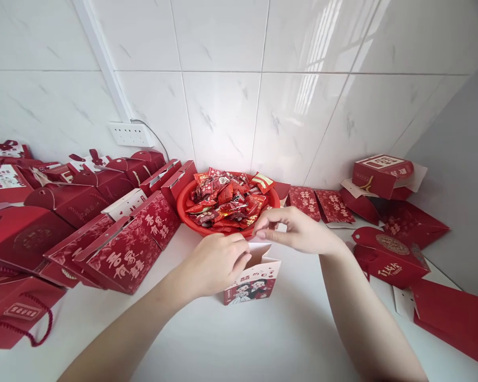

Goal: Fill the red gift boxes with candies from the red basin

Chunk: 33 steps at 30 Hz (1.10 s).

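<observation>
A small white-and-red paper gift box (253, 286), printed with a cartoon couple, stands on the white table with its top open. At its left upper edge, the fingers of my left hand (221, 262) curl closed against it; part of the box is hidden behind them. My right hand (297, 231) hovers over the box's back right side, close to the front rim of a red basin (189, 217). Its thumb and fingers come together in a pinch, and what they may hold is hidden. Red-wrapped candies (231, 199) are heaped in the basin.
Many red gift boxes (127, 254) crowd the left side, some with rope handles. More red boxes (390, 254) and flat red packets (305, 203) lie to the right. A tiled wall (223, 116) with a power socket (130, 134) closes off the back.
</observation>
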Motion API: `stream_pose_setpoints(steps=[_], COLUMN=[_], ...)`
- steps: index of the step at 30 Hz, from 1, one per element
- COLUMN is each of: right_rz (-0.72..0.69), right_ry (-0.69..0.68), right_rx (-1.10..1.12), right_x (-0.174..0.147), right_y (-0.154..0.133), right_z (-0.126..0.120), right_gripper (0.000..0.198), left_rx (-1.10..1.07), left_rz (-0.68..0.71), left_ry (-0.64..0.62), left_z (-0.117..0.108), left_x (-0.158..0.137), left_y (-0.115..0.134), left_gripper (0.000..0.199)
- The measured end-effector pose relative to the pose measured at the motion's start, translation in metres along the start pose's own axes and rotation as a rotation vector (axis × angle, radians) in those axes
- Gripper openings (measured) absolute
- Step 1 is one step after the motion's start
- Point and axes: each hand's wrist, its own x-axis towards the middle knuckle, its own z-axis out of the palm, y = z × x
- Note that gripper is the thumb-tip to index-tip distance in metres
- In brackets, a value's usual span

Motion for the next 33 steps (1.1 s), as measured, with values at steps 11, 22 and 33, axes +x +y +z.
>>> stream_pose_setpoints(steps=[11, 22, 33], right_rz=[0.274, 0.282, 0.120], right_ry=[-0.051, -0.029, 0.083], right_rx=[-0.373, -0.514, -0.588], right_x=[0.079, 0.099, 0.098], right_y=[0.071, 0.110, 0.104], right_z=[0.030, 0.046, 0.044], right_gripper=[0.041, 0.036, 0.020], left_rx=[0.071, 0.074, 0.090], left_rz=[0.020, 0.040, 0.034], left_ry=[-0.021, -0.033, -0.087], left_z=[0.006, 0.005, 0.003], left_x=[-0.003, 0.000, 0.002], left_y=[0.001, -0.001, 0.000], left_gripper=[0.029, 0.025, 0.024])
